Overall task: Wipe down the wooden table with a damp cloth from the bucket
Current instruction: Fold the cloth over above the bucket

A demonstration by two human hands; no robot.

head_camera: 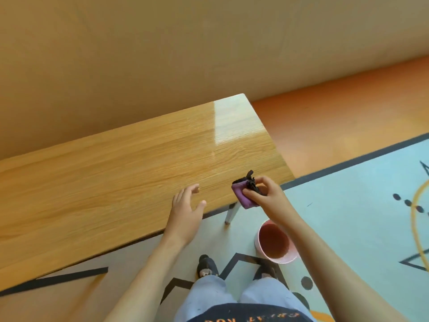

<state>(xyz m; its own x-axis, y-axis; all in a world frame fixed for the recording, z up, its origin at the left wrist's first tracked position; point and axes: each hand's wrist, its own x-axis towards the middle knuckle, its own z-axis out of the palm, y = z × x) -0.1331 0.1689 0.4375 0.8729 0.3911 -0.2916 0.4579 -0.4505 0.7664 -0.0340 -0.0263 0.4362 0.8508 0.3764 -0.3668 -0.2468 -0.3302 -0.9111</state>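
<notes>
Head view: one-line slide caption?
Right hand grips a purple cloth at the table edge; left hand open, pink bucket below.

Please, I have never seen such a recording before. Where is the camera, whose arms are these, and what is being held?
There is no machine here. The single picture comes from a camera worn on a person's head, looking forward and down, so the arms are that person's own. The right hand pinches a folded purple and black cloth above the near right corner of the wooden table. The left hand is open with its fingers spread over the table's near edge; I cannot tell whether it touches. A pink bucket stands on the patterned mat on the floor, beside the person's feet.
</notes>
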